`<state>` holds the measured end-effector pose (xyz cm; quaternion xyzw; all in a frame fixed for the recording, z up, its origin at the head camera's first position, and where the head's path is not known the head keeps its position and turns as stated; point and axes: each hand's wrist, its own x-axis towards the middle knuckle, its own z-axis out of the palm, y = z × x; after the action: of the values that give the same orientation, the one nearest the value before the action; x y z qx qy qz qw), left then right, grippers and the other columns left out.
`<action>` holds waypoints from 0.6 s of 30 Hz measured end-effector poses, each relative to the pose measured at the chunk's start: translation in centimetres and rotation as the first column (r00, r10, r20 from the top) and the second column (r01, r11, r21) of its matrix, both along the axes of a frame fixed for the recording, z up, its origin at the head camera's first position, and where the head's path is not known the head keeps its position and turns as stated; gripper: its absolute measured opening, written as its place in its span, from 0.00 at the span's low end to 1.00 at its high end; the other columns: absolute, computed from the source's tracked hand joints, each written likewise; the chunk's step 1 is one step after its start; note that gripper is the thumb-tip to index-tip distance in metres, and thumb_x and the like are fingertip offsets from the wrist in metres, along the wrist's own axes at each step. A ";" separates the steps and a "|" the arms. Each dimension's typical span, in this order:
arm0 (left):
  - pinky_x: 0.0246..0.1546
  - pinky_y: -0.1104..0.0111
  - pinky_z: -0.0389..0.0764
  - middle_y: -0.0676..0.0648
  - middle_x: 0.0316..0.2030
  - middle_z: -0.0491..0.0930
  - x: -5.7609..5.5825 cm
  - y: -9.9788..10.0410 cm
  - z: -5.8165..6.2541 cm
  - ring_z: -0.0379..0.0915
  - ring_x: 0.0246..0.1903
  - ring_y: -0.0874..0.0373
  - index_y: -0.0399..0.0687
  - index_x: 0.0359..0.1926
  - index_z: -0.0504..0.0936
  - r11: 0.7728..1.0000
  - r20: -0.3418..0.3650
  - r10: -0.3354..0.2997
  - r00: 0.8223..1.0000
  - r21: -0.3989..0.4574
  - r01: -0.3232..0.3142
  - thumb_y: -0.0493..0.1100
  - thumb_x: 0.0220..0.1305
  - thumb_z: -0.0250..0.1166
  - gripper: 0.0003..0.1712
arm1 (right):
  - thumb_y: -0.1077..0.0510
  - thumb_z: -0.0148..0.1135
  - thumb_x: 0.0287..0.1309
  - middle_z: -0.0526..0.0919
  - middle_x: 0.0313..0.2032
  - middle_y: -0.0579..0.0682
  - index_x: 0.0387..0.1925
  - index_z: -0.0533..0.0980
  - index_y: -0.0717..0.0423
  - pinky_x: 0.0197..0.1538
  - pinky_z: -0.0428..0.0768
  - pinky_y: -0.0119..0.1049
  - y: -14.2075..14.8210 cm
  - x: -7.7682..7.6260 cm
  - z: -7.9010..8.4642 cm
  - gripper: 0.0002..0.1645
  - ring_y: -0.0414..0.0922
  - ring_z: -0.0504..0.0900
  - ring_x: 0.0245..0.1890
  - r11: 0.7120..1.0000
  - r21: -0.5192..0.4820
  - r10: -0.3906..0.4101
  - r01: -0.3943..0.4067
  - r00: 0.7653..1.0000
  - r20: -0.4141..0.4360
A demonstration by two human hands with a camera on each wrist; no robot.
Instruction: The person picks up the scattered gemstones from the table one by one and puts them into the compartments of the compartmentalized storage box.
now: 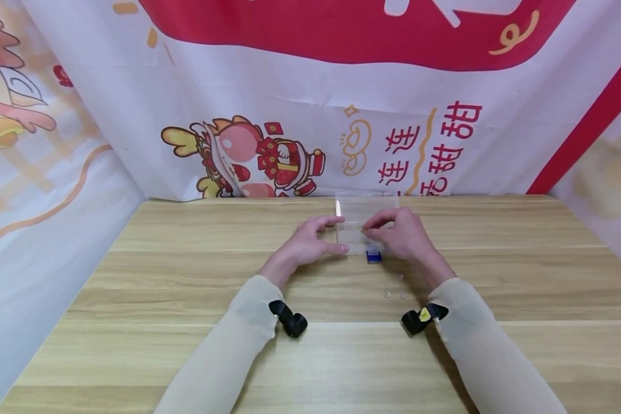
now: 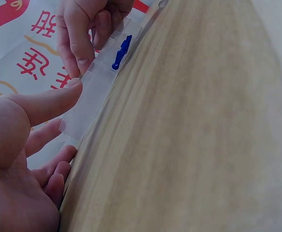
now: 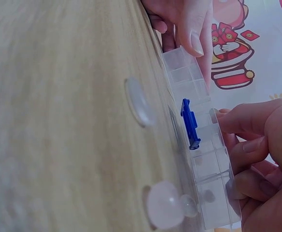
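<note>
A clear plastic compartment box (image 1: 349, 234) lies at the table's back edge, its lid (image 1: 367, 206) raised at the rear and a blue latch (image 3: 190, 124) on its front. My left hand (image 1: 310, 241) holds the box's left end, thumb on the front corner and forefinger further back. Over the middle of the box, my right hand (image 1: 401, 233) pinches a small piece (image 3: 213, 115) between thumb and forefinger; the fingertips largely hide it, so its kind I cannot tell. The right hand's other fingers curl behind the box wall in the right wrist view.
Three small smooth pieces lie on the wooden table (image 1: 336, 356) in front of the box: a clear oval one (image 3: 140, 102), a pale pink one (image 3: 165, 205) and a small clear one (image 3: 189, 205). A printed cloth (image 1: 315, 86) hangs right behind the table.
</note>
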<state>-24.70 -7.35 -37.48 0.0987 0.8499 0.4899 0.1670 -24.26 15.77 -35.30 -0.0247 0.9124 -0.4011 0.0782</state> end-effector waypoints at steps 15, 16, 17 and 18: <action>0.81 0.43 0.58 0.52 0.78 0.68 -0.3 0.1 -0.1 0.58 0.78 0.46 0.69 0.74 0.75 1.000 -0.013 -0.005 1.000 -0.003 0.005 0.50 0.61 0.79 0.40 | 0.55 0.69 0.69 0.87 0.51 0.50 0.45 0.88 0.45 0.51 0.75 0.40 0.0 -0.1 -0.2 0.07 0.51 0.79 0.51 1.000 0.012 0.005 -0.005 1.000 -0.026; 0.81 0.43 0.58 0.52 0.78 0.68 -0.3 0.1 -0.1 0.58 0.78 0.46 0.69 0.74 0.75 1.000 -0.013 -0.004 1.000 -0.003 0.004 0.50 0.61 0.79 0.40 | 0.55 0.69 0.69 0.87 0.51 0.50 0.45 0.88 0.45 0.51 0.75 0.40 0.0 -0.1 -0.2 0.07 0.51 0.79 0.51 1.000 0.014 0.005 -0.004 1.000 -0.027; 0.81 0.43 0.58 0.52 0.78 0.68 -0.3 0.1 -0.1 0.58 0.78 0.46 0.69 0.74 0.75 1.000 -0.012 -0.005 1.000 -0.002 0.005 0.50 0.61 0.79 0.40 | 0.55 0.69 0.69 0.87 0.51 0.50 0.45 0.88 0.45 0.51 0.75 0.40 0.0 -0.1 -0.2 0.06 0.50 0.79 0.51 1.000 0.016 0.006 -0.005 1.000 -0.028; 0.81 0.43 0.58 0.52 0.78 0.68 -0.2 0.1 -0.1 0.58 0.78 0.46 0.69 0.74 0.75 1.000 -0.012 -0.005 1.000 -0.001 0.005 0.50 0.61 0.79 0.40 | 0.55 0.69 0.69 0.87 0.51 0.50 0.45 0.88 0.45 0.51 0.75 0.40 0.0 -0.1 -0.2 0.06 0.51 0.79 0.51 1.000 0.017 0.006 -0.006 1.000 -0.028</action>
<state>-24.95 -7.28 -37.55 0.1037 0.8509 0.4884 0.1633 -24.40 15.76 -35.53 -0.0325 0.9166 -0.3928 0.0667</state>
